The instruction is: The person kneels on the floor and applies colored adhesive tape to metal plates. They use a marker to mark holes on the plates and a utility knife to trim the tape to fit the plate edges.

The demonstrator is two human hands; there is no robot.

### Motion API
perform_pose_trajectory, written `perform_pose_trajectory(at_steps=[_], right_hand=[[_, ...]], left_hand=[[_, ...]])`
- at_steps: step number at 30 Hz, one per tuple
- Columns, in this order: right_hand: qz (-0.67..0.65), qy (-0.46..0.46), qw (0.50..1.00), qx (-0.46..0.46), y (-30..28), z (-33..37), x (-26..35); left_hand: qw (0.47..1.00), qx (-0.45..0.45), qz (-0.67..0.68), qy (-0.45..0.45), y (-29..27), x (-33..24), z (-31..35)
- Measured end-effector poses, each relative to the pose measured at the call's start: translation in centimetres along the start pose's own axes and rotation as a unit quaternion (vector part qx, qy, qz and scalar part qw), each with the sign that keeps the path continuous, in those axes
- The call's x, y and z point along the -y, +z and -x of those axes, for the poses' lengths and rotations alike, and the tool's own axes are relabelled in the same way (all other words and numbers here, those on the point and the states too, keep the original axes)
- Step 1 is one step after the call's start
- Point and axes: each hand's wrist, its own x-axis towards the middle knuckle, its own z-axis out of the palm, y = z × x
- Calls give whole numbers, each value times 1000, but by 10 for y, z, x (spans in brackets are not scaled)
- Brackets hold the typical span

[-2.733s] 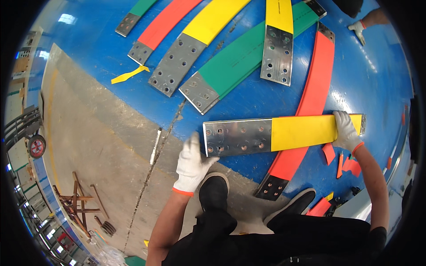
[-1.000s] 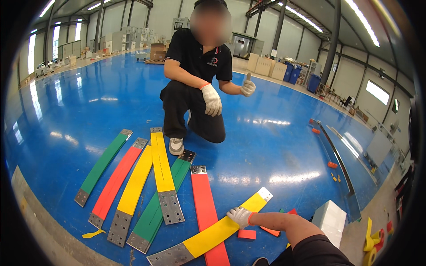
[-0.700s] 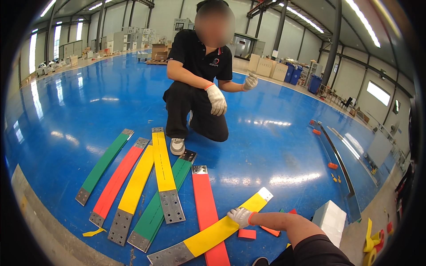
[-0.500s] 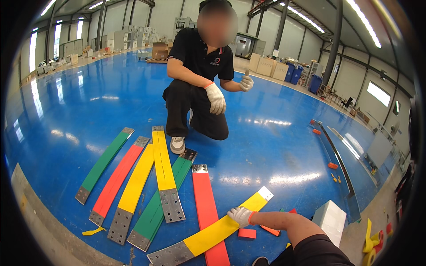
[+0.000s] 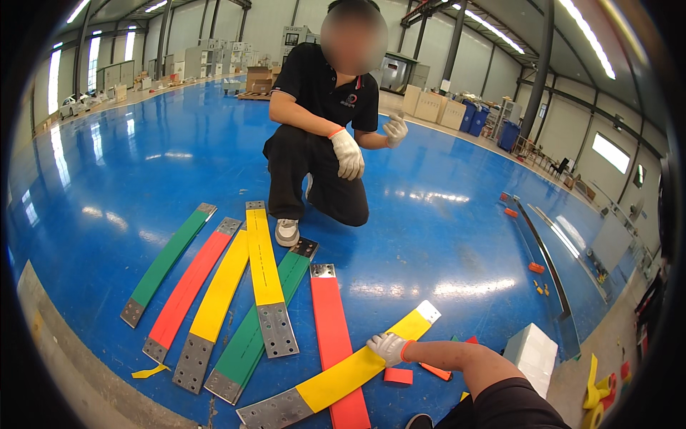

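Observation:
My right hand (image 5: pixel 389 349), in a white work glove with an orange cuff, is closed on a yellow-sleeved busbar (image 5: pixel 341 384). Both metal ends of this busbar show; the near one has drilled holes. It lies slantwise over a red-sleeved busbar (image 5: pixel 331 314), hiding part of it. To their left, a second yellow busbar (image 5: pixel 264 268) crosses a green one (image 5: pixel 246 343). Nowhere in the picture does my left hand appear.
Farther left lie another green busbar (image 5: pixel 168 256), a red one (image 5: pixel 189 293) and a yellow one (image 5: pixel 220 289). Opposite me a gloved person (image 5: pixel 321 107) kneels. A red scrap (image 5: pixel 398 376) and a white foam block (image 5: pixel 532 357) lie near my right arm.
The kneeling person's raised hand has shifted: its upright thumb is gone and the fingers are now angled. My right hand and the busbars stay put.

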Motion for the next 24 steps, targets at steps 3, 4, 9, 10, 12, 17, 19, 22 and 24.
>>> perform_pose_trajectory(at_steps=[3,4,9,10,12,17,19,22,24], right_hand=[[0,1,1000,-1,-1,0,1],[0,1,1000,-2,-1,0,1],[7,-3,1000,-14,4,0,0],[11,-6,1000,-18,4,0,0],[26,-16,999,-31,2,4,3],[34,-44,995,-80,2,9,5],[28,-62,993,-100,3,8,5],[15,-78,992,-98,3,3,4],[16,-76,992,-100,7,0,3]], left_hand=[[1000,1,-3,-4,-1,-2,0],[1000,2,-5,-6,-2,-2,0],[1000,5,-10,-16,-4,-5,0],[1000,9,-9,-21,-6,-8,0],[999,16,3,-28,-14,-15,2],[993,-1,111,-44,-18,-24,2],[989,1,130,-73,-12,-26,-2],[983,15,143,-112,-11,-32,-8],[981,22,147,-125,-13,-36,-11]])
